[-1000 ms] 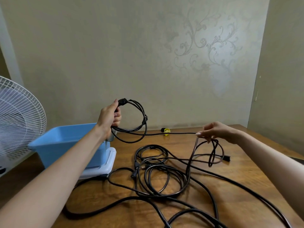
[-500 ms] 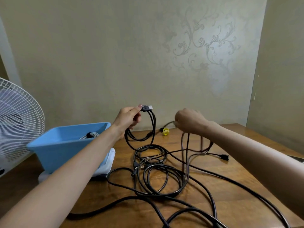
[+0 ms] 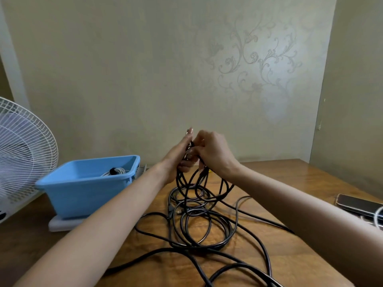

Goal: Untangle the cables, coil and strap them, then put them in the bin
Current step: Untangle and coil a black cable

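The left hand [image 3: 176, 158] is raised over the table [image 3: 279, 169]. One finger points straight up, while its lower fingers curl round a black coil [image 3: 199, 183] whose loops hang down from the palm. The right hand [image 3: 215, 152] presses close against it, knuckles up, with bent fingers pinching a strand of the same coil. The loops drop toward the remaining black cables [image 3: 205, 230], which lie on the wood in a loose tangle of rings and long runs; whether the loops touch them cannot be told. Left of the tangle the blue bin [image 3: 83, 189] stands on a white slab [image 3: 60, 224] and holds a pale bundled cable [image 3: 118, 171]. A white fan [image 3: 22, 154] stands beyond the bin. A phone [image 3: 358, 204] lies at the table's right edge.
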Motion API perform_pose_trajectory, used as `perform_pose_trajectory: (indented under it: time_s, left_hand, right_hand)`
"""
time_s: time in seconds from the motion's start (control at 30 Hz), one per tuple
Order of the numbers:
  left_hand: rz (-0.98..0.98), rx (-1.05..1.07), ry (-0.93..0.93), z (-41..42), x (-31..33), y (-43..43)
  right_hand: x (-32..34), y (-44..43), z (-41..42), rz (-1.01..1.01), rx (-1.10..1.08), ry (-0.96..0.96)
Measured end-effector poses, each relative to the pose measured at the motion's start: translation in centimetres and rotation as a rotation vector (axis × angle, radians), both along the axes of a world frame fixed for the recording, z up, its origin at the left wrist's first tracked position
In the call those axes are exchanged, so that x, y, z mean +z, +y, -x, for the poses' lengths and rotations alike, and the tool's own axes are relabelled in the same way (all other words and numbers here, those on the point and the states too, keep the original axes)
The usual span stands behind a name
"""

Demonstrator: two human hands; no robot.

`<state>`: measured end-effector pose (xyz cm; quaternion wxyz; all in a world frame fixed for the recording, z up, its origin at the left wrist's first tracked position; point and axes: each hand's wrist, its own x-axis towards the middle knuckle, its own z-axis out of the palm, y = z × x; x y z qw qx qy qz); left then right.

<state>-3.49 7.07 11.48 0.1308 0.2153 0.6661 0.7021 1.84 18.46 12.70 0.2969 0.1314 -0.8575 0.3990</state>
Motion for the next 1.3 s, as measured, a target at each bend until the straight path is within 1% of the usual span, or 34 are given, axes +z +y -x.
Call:
perform_pose_trajectory:
  time_s: [0.07, 0.13, 0.2, 0.23, 0.27, 0.3, 0.37, 0.4, 0.47, 0.53, 0.57, 0.63, 0.73, 0.8, 0.87, 0.93, 1.0, 1.1, 1.2, 1.23, 1.3]
  left_hand:
    - [-0.149, -0.011, -0.067, 0.3, 0.1, -0.1]
    - [-0.236, -0.024, -0.148, 0.9, 0.3, -0.5]
    - [-0.25, -0.02, -0.196, 1.4, 0.8, -1.4]
    - [-0.24, -0.028, -0.202, 1.4, 0.9, -1.7]
    - [-0.215, -0.042, -0.188, 1.3, 1.0, -2.0]
    - [-0.172, -0.049, -0.164, 1.2, 1.0, -2.1]
    - [-0.09, -0.051, -0.137, 1.1, 0.8, -1.9]
    - [-0.07, -0.047, -0.137, 1.0, 0.6, -1.6]
    - [-0.086, -0.011, -0.153, 1.1, 0.5, -1.1]
    - [-0.192, 0.006, -0.221, 1.3, 0.7, -1.3]
    - [-0.242, 0.001, -0.246, 1.2, 0.9, -1.6]
    - [-0.265, -0.033, -0.228, 1.4, 1.2, -2.2]
    - [-0.121, -0.024, -0.155, 1.5, 1.6, -2.4]
    - [-0.011, 0.014, -0.098, 1.7, 1.7, -2.5]
    - [0.01, 0.023, -0.074, 2.1, 1.8, -3.1]
    - [-0.054, 0.001, -0.082, 2.7, 1.8, -4.2]
    - [-0.117, 0.027, -0.073, 3.2, 1.8, -5.4]
    - [-0.181, 0.106, -0.016, 3.4, 1.2, -6.7]
    - [-0.383, 0.026, -0.107, 4.0, 0.5, -7.9]
    - [-0.425, -0.004, -0.138, 4.2, 0.4, -8.2]
    - [-0.43, 0.013, -0.139, 4.7, 0.2, -9.1]
  right_hand:
    - [-0.5, -0.3, -0.1, 0.157, 0.012, 0.006]
    - [-0.9, -0.3, 0.1, 0.453, 0.087, -0.056]
    - [-1.0, 0.0, 0.4, 0.812, 0.133, -0.091]
    - [-0.9, 0.1, 0.4, 0.944, 0.113, -0.081]
    - [-0.8, 0.3, 0.7, 1.014, 0.079, -0.066]
    - [-0.8, 0.3, 0.8, 1.025, 0.061, -0.053]
    - [-0.9, -0.1, 0.7, 0.908, 0.095, -0.045]
    - [-1.2, -0.5, 0.5, 0.791, 0.127, -0.038]
    - [-2.3, -1.3, 0.1, 0.487, 0.147, 0.017]
    - [-3.6, -1.7, 0.0, 0.251, 0.086, 0.113]
    - [-4.1, -1.6, 0.0, 0.197, 0.055, 0.152]
    - [-4.8, -1.4, -0.1, 0.205, 0.038, 0.168]
    - [-5.3, -1.1, -0.2, 0.228, 0.126, 0.134]
    - [-5.6, -0.7, -0.4, 0.125, 0.261, 0.078]
    - [-6.0, 0.2, -0.5, -0.006, 0.328, 0.005]
    - [-6.3, 1.9, -0.3, 0.004, 0.347, -0.042]
    - [-6.4, 3.9, 0.0, 0.105, 0.366, -0.095]
    - [-6.1, 6.7, 0.4, 0.227, 0.394, -0.248]
    - [-5.7, 9.7, 0.8, 0.27, 0.426, -0.366]
    - [-5.5, 10.8, 0.9, 0.312, 0.418, -0.371]
    - [-5.1, 12.7, 1.1, 0.495, 0.377, -0.35]
